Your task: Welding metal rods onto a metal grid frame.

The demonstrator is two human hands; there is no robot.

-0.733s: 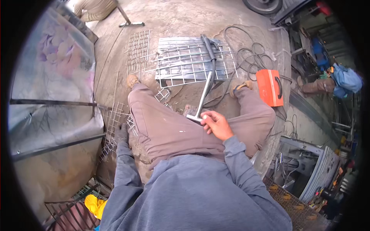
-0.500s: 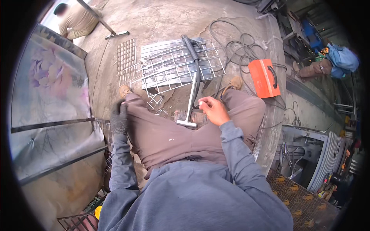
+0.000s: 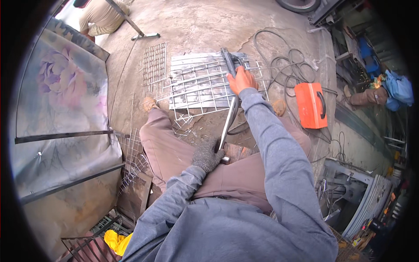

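A long T-ended metal bar [image 3: 228,120] with a thick black upper part [image 3: 228,60] slants between my knees, its top over a welded wire grid [image 3: 196,82]. My left hand [image 3: 207,155], in a dark grey knitted glove, is closed round the bar's lower end, just above the crosspiece. Farther up, my bare right hand [image 3: 242,81] grips the bar by its black part; some of its fingers are hidden. The grid rests on a flat, scuffed metal sheet [image 3: 178,63] in front of my feet. A black cable runs beside the bar.
An orange box with a black handle [image 3: 308,106] stands at the right, beside coiled black cable [image 3: 297,59]. A smaller wire grid [image 3: 155,63] lies left of the sheet. Flower-printed panels [image 3: 61,83] stand at my left. Two other people are at the far left and right.
My left hand has moved right from beside my left thigh onto the bar's lower end. My right hand has reached forward onto its black part. The bar's lower end has shifted and tilted.
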